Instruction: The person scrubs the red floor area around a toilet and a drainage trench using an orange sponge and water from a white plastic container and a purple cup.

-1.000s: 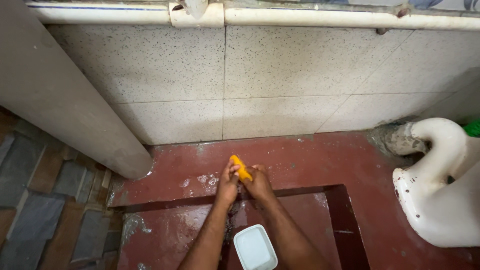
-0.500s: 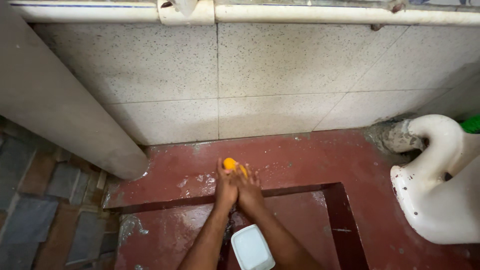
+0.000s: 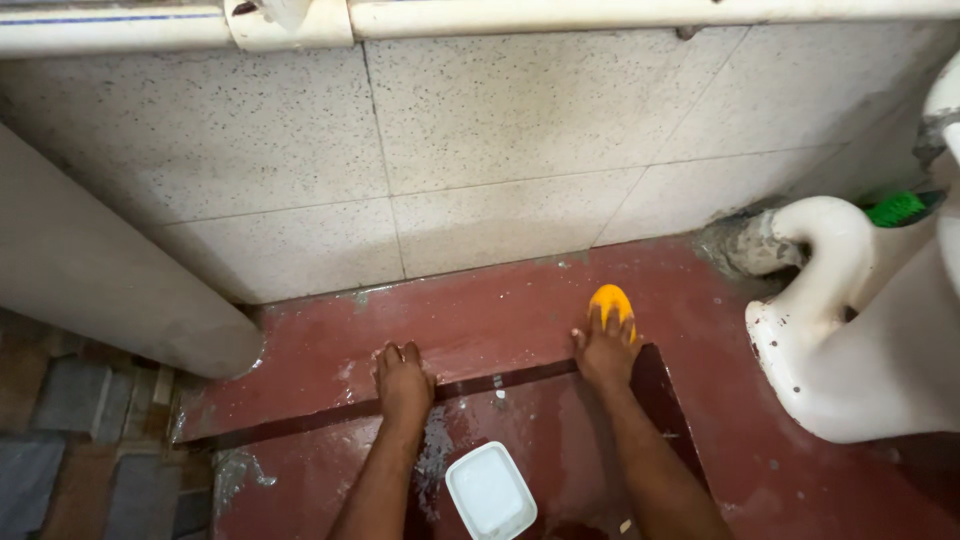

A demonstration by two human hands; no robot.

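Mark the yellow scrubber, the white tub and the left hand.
yellow scrubber point(image 3: 611, 300), head view, its bare far end.
white tub point(image 3: 489, 491), head view, middle of its inside.
left hand point(image 3: 402, 377), head view, back of the hand.

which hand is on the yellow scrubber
The right hand: its fingers press on the yellow scrubber near the white toilet base. The left hand lies flat and empty on the red floor.
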